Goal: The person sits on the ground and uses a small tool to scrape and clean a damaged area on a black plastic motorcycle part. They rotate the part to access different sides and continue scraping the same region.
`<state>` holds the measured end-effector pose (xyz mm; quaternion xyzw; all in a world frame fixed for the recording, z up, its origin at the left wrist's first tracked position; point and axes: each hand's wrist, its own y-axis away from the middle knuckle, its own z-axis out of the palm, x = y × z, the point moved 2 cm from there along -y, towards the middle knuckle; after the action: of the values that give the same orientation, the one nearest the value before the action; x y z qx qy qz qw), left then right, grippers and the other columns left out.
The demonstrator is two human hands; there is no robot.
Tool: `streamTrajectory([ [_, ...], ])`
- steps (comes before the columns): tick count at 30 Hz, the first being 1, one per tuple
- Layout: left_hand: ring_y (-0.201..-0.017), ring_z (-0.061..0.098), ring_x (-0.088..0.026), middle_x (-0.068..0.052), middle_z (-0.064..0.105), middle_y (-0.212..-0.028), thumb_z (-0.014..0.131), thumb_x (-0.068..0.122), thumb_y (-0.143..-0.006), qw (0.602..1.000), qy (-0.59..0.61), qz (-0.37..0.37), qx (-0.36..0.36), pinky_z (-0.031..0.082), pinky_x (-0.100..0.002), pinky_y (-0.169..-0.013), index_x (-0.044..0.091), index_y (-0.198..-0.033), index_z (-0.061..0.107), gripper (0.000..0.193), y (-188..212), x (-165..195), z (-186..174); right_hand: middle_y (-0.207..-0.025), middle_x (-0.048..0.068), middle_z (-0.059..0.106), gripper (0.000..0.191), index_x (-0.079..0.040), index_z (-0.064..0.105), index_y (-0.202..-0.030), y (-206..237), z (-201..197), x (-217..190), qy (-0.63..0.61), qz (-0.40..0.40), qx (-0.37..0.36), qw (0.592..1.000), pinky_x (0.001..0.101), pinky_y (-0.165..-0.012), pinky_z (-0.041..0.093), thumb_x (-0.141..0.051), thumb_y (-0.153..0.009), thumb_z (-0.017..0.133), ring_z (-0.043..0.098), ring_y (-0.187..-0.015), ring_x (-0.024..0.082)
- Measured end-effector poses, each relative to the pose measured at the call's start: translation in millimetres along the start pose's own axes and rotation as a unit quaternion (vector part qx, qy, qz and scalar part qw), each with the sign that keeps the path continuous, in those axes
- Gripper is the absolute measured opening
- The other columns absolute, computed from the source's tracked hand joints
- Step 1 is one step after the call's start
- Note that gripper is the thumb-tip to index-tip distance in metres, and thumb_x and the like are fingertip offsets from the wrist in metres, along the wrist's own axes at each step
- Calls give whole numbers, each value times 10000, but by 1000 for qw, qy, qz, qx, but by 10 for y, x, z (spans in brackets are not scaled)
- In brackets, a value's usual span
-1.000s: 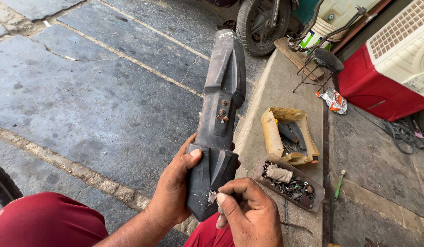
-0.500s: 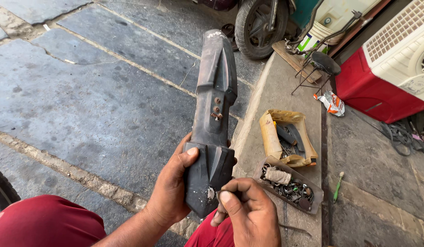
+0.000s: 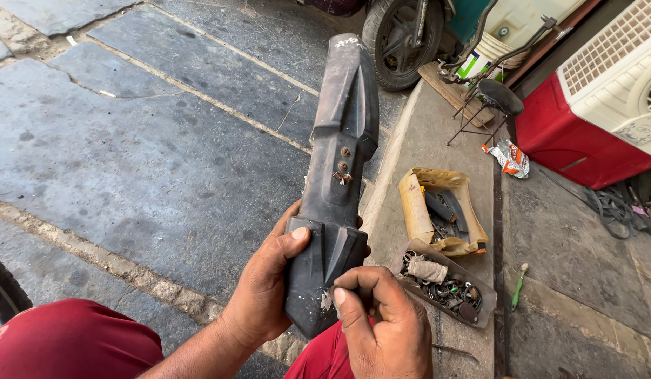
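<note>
A long black plastic vehicle panel (image 3: 336, 168) points away from me, with small bolts on its middle section. My left hand (image 3: 266, 284) grips its near, wider end from the left side, thumb on top. My right hand (image 3: 381, 326) is closed around a thin metal tool whose tip presses on a scuffed, whitish spot at the panel's near edge. The tool itself is mostly hidden by my fingers.
A worn cardboard box (image 3: 441, 210) with dark parts and a flat tray of small metal rings (image 3: 445, 284) lie on the concrete to the right. A green-handled tool (image 3: 518, 288), a wire stool (image 3: 497, 102), a red and white cooler (image 3: 599, 105) and a scooter wheel (image 3: 399, 38) stand beyond.
The panel and both hands have shifted slightly; the right hand stays pressed at the panel's near end. The view has moved a little.
</note>
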<state>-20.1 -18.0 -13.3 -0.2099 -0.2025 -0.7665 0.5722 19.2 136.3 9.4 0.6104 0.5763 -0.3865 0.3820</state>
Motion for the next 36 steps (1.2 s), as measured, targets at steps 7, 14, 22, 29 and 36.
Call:
streamTrajectory([
  [7,-1116,661,-270,-195,624,-1265,636,407,-817,1000,-8,-8,22,556,-427,-965,77,-1572,365,867,21,-27,-74,-745,27,729,135,-79,739,-983,-14,4,-76,75,-14,-13,997,245,-626,566,-66,-849,726,672,-684,60],
  [14,-1090,681,-260,-198,640,-1232,615,381,-830,998,-3,-53,29,572,-422,-951,93,-1543,381,804,-2,-68,-107,-720,29,766,133,-109,741,-958,-51,-31,-227,154,-64,-43,985,297,-646,588,-106,-825,742,736,-708,137],
  [22,-1034,689,-245,-174,665,-1174,610,326,-868,998,-4,-61,26,584,-401,-905,100,-1538,419,732,23,-143,-117,-775,25,739,72,-78,725,-938,19,11,-141,121,-167,-90,974,268,-634,592,-89,-871,747,752,-731,88],
  [29,-1041,693,-239,-169,657,-1189,606,322,-888,998,-1,-57,6,594,-390,-896,61,-1543,397,736,1,-88,-30,-674,38,707,125,-110,741,-954,27,-62,-128,117,-40,-9,992,269,-521,547,-68,-836,740,674,-559,86],
  [36,-1052,698,-241,-175,663,-1196,595,325,-874,998,7,-66,3,597,-393,-901,95,-1547,383,742,-13,-103,-54,-810,24,752,75,-90,712,-927,-4,-70,-207,167,-170,-43,970,319,-695,598,-70,-856,726,727,-811,150],
])
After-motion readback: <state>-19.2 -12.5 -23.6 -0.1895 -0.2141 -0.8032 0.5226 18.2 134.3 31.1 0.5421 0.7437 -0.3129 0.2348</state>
